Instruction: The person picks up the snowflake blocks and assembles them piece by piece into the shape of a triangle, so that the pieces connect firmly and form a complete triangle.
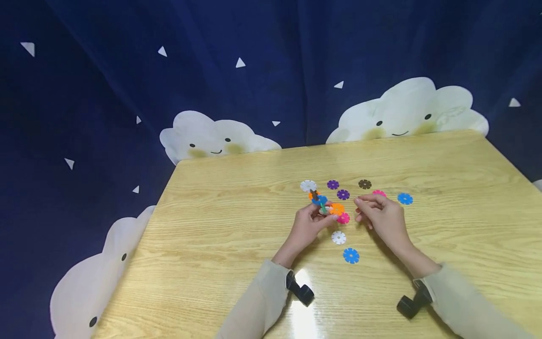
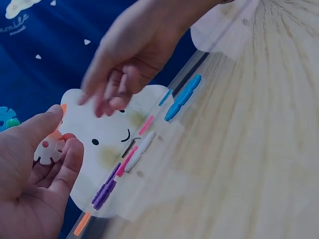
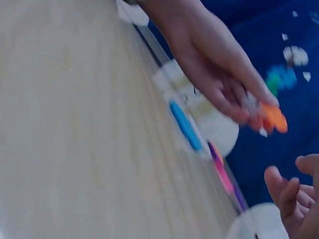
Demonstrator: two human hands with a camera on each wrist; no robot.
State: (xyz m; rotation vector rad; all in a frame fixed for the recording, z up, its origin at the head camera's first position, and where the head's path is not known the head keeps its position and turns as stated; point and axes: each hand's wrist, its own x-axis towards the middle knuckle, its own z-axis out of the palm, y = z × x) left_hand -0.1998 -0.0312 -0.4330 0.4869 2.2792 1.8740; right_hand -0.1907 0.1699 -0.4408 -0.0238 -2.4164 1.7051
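Observation:
My left hand (image 1: 306, 225) pinches a chain of notched plastic discs between thumb and fingers. An orange disc (image 1: 337, 209) and a white disc (image 2: 49, 151) sit at the grip. Beyond them, green (image 3: 272, 82), blue (image 3: 283, 77) and brown pieces lead up to another white disc (image 3: 296, 56) at the far end. To the right, my right hand (image 1: 385, 221) hovers above the table with loosely bent fingers and nothing visible between them. A pink disc (image 1: 344, 218) lies under the held chain. Part of the chain is hidden by the left fingers.
On the wooden table (image 1: 211, 226) lie two purple discs (image 1: 343, 194), a brown disc (image 1: 364, 184), another pink disc (image 1: 379, 193) and a blue disc (image 1: 405, 198). Nearer me are a loose white disc (image 1: 338, 237) and a second blue disc (image 1: 351, 255). A dark blue curtain (image 1: 254, 94) hangs behind.

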